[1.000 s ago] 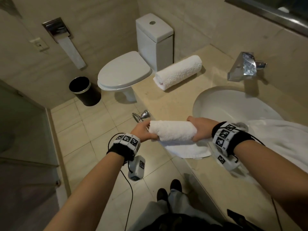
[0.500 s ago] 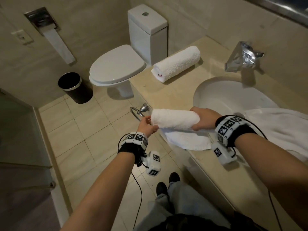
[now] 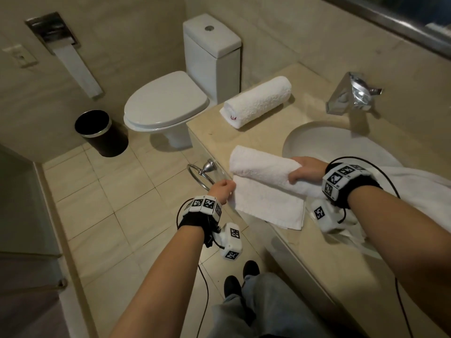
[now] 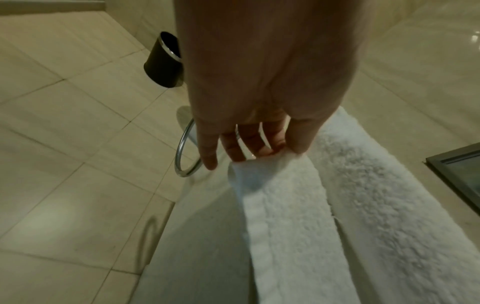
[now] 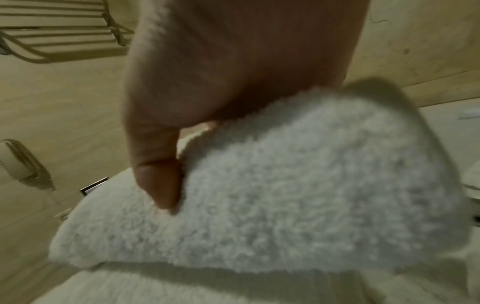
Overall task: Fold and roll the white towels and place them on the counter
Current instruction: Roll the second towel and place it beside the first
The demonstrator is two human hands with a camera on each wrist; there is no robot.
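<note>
This is a bathroom. A white toilet (image 3: 168, 103) with its lid down stands against the wall, and its tank (image 3: 212, 52) is behind it. A paper holder (image 3: 52, 30) on the wall has a strip of paper hanging down. A small black bin (image 3: 100, 132) stands on the tiled floor (image 3: 97, 203). A long stone counter (image 3: 212, 132) holds a round white sink (image 3: 329, 142) with a shiny tap (image 3: 351, 96) behind it. A metal towel ring (image 3: 202, 176) hangs on the counter's front. 1 rolled white towel (image 3: 257, 102) lies on the counter near the toilet. The walls are tiled too.
</note>
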